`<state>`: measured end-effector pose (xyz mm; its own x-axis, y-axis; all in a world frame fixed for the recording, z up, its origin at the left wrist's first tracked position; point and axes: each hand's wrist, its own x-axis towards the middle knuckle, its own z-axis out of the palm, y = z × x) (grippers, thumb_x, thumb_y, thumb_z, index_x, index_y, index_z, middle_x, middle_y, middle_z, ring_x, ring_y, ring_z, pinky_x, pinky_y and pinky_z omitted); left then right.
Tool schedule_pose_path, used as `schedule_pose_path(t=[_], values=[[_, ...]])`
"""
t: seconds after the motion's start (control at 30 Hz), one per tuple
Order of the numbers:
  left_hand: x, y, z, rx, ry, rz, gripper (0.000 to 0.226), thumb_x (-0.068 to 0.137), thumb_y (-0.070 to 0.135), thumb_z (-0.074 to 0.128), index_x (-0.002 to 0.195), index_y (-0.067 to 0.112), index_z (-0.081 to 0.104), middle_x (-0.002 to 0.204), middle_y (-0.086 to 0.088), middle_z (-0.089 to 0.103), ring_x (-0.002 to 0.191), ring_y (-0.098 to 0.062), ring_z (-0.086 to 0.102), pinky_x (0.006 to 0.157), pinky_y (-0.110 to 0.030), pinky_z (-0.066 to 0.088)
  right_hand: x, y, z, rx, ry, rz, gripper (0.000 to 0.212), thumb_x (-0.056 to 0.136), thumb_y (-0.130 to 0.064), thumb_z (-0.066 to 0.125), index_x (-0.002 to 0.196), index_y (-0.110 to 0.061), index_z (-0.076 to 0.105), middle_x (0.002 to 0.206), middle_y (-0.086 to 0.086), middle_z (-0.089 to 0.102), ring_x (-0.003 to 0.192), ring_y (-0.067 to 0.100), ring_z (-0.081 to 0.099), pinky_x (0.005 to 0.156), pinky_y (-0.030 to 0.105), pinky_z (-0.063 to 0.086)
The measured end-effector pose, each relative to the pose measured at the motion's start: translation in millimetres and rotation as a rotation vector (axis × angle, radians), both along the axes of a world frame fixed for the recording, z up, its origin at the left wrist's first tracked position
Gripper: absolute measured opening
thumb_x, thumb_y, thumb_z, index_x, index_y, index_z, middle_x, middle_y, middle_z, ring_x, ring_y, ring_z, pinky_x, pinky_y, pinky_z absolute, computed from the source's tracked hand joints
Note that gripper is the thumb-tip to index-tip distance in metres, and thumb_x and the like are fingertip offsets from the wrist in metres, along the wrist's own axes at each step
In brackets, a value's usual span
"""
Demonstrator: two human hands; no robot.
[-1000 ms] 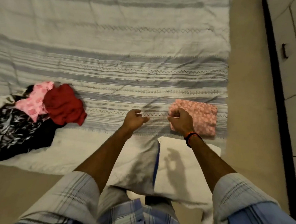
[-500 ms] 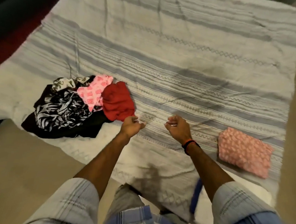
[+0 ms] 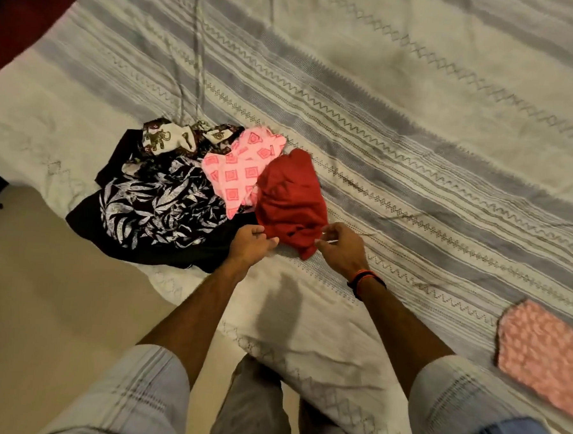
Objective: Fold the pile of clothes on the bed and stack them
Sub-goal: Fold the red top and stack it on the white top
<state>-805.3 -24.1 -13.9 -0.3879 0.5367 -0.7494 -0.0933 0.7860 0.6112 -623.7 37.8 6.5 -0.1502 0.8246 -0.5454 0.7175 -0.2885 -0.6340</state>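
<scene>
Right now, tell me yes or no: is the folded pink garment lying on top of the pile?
No, the folded pink garment lies alone on the bedspread, well apart from the pile.

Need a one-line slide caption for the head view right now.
Both hands reach the red garment at the pile's edge; folded pink cloth lies aside on the bed.

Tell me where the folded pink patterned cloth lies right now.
In the head view, the folded pink patterned cloth lies at the lower right on the striped grey bedspread, near its front edge, well apart from the pile with the crumpled red garment on the left.
</scene>
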Motion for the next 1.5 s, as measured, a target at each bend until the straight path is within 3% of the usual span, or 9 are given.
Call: schedule_pose_path(t=[0.17, 0.4, 0.53, 0.7, 0.9, 1.0, 1.1, 1.27, 1.5], values=[[-18, 23, -35, -0.017, -0.025, 0.006, 0.057, 0.084, 0.010, 0.076, 0.133, -0.001, 0.051, 0.128, -0.017, 0.059, 0.115, -0.027, 0.060, 0.101, -0.036, 0.049, -34, 33, -35, 0.029, -0.132, 0.156, 0.029, 0.082, -0.021, 0.069, 0.107, -0.011, 0.060, 0.098, 0.004, 0.067, 0.089, 0.025, 0.063, 0.084, 0.043, 0.054], [-26, 47, -60, -0.021, -0.062, 0.069, 0.055, 0.085, 0.009, 0.075, 0.133, 0.001, 0.051, 0.129, -0.016, 0.058, 0.114, -0.026, 0.059, 0.097, -0.043, 0.051, -72, 52, -64, 0.265, -0.315, 0.353, 0.049, 0.080, -0.024, 0.071, 0.122, -0.009, 0.050, 0.127, 0.016, 0.047, 0.114, 0.035, 0.049, 0.090, 0.047, 0.049], [-27, 48, -64, -0.037, -0.102, 0.081, 0.056, 0.086, 0.010, 0.074, 0.136, 0.002, 0.049, 0.130, -0.014, 0.058, 0.111, -0.023, 0.059, 0.092, -0.038, 0.051, -82, 62, -76, 0.327, -0.401, 0.376, 0.028, 0.085, -0.011, 0.060, 0.113, -0.005, 0.055, 0.119, 0.019, 0.048, 0.109, 0.038, 0.048, 0.086, 0.047, 0.047], [-27, 51, -53, -0.040, -0.115, 0.079, 0.055, 0.087, 0.011, 0.073, 0.135, 0.003, 0.048, 0.127, -0.013, 0.061, 0.112, -0.025, 0.062, 0.093, -0.038, 0.051, -75, 66, -67, 0.323, -0.233, 0.408, 0.021, 0.081, -0.016, 0.061, 0.101, -0.010, 0.059, 0.115, 0.011, 0.057, 0.108, 0.033, 0.050, 0.096, 0.046, 0.038], [-28, 60, -23, 0.024, -0.063, 0.026, 0.072, 0.063, 0.033, 0.079, 0.130, 0.022, 0.057, 0.121, -0.002, 0.067, 0.109, -0.022, 0.064, 0.096, -0.044, 0.053, -67, 59, -29, 0.170, 0.142, 0.162, 0.013, 0.095, -0.023, 0.059, 0.097, -0.014, 0.051, 0.079, -0.006, 0.055, 0.070, 0.013, 0.048, 0.062, 0.026, 0.036], [-23, 66, 9, 0.085, -0.094, 0.020, 0.052, 0.073, 0.015, 0.075, 0.123, 0.018, 0.061, 0.113, -0.005, 0.069, 0.104, -0.023, 0.066, 0.091, -0.044, 0.057, -66, 55, -6, 0.125, 0.253, 0.057, 0.016, 0.092, -0.025, 0.065, 0.095, -0.016, 0.052, 0.079, -0.011, 0.053, 0.068, 0.004, 0.046, 0.059, 0.015, 0.036], [-14, 65, 46, 0.150, -0.124, 0.015, 0.026, 0.081, -0.002, 0.065, 0.095, 0.019, 0.068, 0.094, -0.006, 0.070, 0.095, -0.027, 0.067, 0.085, -0.044, 0.058, -59, 49, 19, 0.094, 0.315, 0.026, 0.028, 0.085, -0.026, 0.074, 0.098, -0.016, 0.051, 0.084, -0.006, 0.056, 0.071, 0.007, 0.050, 0.065, 0.022, 0.044], [4, 59, 103, 0.246, -0.277, 0.085, 0.031, 0.082, -0.010, 0.058, 0.086, 0.018, 0.071, 0.076, 0.004, 0.072, 0.084, -0.015, 0.065, 0.080, -0.033, 0.054, -35, 40, 60, 0.085, 0.404, -0.037, 0.051, 0.070, -0.031, 0.083, 0.109, -0.024, 0.050, 0.107, -0.001, 0.061, 0.099, 0.021, 0.062, 0.089, 0.046, 0.054], [44, 46, 180, 0.422, -0.272, 0.122, 0.035, 0.083, -0.010, 0.047, 0.088, 0.019, 0.067, 0.082, -0.002, 0.068, 0.080, -0.018, 0.062, 0.069, -0.030, 0.051, 9, 26, 129, 0.057, 0.518, -0.012, 0.066, 0.073, -0.032, 0.086, 0.127, -0.017, 0.051, 0.116, 0.000, 0.064, 0.103, 0.018, 0.065, 0.089, 0.041, 0.057]])
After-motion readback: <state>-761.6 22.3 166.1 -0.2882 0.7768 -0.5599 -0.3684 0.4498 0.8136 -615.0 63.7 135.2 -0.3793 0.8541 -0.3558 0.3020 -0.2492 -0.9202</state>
